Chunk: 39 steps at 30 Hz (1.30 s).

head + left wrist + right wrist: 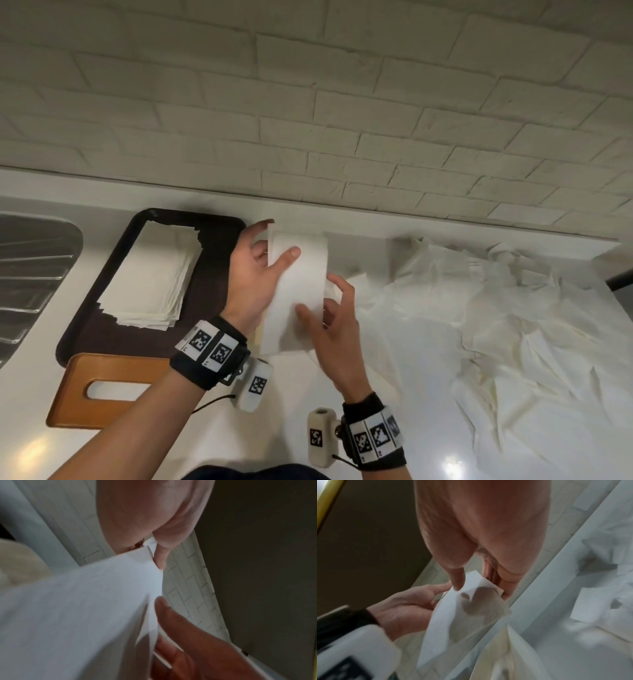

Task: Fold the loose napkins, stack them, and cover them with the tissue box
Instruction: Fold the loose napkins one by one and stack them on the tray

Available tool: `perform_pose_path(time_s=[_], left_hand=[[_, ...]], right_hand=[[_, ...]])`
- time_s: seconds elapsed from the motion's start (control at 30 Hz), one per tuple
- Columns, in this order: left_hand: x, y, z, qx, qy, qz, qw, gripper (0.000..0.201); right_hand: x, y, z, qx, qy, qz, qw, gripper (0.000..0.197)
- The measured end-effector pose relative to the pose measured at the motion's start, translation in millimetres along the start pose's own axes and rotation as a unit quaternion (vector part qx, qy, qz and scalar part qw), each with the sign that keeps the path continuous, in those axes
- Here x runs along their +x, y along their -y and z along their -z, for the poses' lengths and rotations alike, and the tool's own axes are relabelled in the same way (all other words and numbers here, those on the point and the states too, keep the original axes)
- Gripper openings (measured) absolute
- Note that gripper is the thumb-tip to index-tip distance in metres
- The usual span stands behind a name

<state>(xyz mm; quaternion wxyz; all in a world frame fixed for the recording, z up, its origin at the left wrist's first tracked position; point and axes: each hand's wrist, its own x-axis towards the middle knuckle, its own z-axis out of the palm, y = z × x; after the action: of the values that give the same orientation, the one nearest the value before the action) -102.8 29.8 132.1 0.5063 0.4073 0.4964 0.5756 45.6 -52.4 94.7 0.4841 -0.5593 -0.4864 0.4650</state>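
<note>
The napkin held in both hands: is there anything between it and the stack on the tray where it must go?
Nothing visible blocks it. The napkin is held by the left hand and right hand just right of the tray; the stack's top is bare.

White counter (428, 428) under a brick wall, with napkins, a tray and a box cover.

Left of centre: dark tray (212, 274) flat on the counter, bearing a stack of folded napkins (150, 274). Lower left: wooden tissue box (113, 370), slot up, its far edge touching the tray's near rim. Right half of frame: loose heap of unfolded napkins (496, 325) spread over the surface. Far left edge: a sink's drainer (30, 274) set into the counter.
</note>
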Motion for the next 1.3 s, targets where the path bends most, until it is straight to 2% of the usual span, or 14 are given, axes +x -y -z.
perform_pose_path(time_s=[0.07, 0.2, 0.37, 0.5, 0.57, 0.67, 0.77, 0.83, 0.93, 1.0, 1.03, 1.1, 1.2, 1.3], left_hand=[[7.2, -1.9, 12.0, 0.046, -0.019, -0.01, 0.999, 0.04], [16.1, -1.3, 34.9, 0.095, -0.039, -0.021, 0.995, 0.015], [21.7, 1.8, 49.0, 0.088, -0.051, -0.015, 0.995, 0.014], [39.7, 21.3, 62.0, 0.193, -0.046, -0.021, 0.98, 0.027], [49.1, 28.8, 69.3, 0.264, -0.03, -0.026, 0.964, 0.026], [49.0, 33.9, 76.4, 0.392, -0.021, -0.077, 0.917, 0.04], [38.4, 40.3, 78.5, 0.495, 0.055, -0.123, 0.858, 0.029], [29.5, 47.2, 77.1, 0.577, 0.158, -0.109, 0.794, 0.027], [17.6, 62.1, 73.3, 0.679, 0.29, -0.049, 0.672, 0.053], [14.1, 72.0, 72.3, 0.708, 0.336, -0.006, 0.621, 0.066], [14.0, 75.7, 72.3, 0.707, 0.339, 0.003, 0.62, 0.066], [15.0, 79.5, 72.5, 0.7, 0.31, -0.013, 0.643, 0.058], [14.8, 78.6, 72.9, 0.667, 0.236, -0.087, 0.702, 0.044], [10.4, 72.2, 66.1, 0.593, 0.191, -0.187, 0.76, 0.033]], right_hand=[[-0.5, -0.6, -13.4, -0.018, 0.01, 0.018, 1.0, 0.07], [2.0, -7.0, -32.3, -0.054, -0.019, 0.033, 0.998, 0.059], [5.0, -7.2, -44.9, -0.083, -0.029, 0.072, 0.994, 0.047], [15.2, -14.5, -53.8, -0.191, -0.009, 0.087, 0.978, 0.022], [26.9, -25.8, -60.6, -0.245, 0.009, 0.049, 0.968, 0.012], [42.2, -39.3, -68.5, -0.303, 0.071, -0.037, 0.95, 0.016], [46.1, -39.8, -73.0, -0.352, 0.13, -0.072, 0.924, 0.029], [47.1, -35.7, -69.7, -0.357, 0.137, -0.059, 0.922, 0.029], [53.3, -30.2, -41.9, -0.356, 0.066, -0.017, 0.932, 0.019], [54.9, -31.2, -10.5, -0.379, 0.023, -0.005, 0.925, 0.013], [53.4, -34.0, 7.9, -0.403, 0.014, -0.01, 0.915, 0.013], [45.3, -52.3, 45.2, -0.47, 0.019, -0.046, 0.881, 0.032], [21.6, -91.3, 91.0, -0.578, 0.03, -0.115, 0.808, 0.071], [2.0, -116.3, 112.8, -0.538, -0.005, -0.127, 0.833, 0.058]])
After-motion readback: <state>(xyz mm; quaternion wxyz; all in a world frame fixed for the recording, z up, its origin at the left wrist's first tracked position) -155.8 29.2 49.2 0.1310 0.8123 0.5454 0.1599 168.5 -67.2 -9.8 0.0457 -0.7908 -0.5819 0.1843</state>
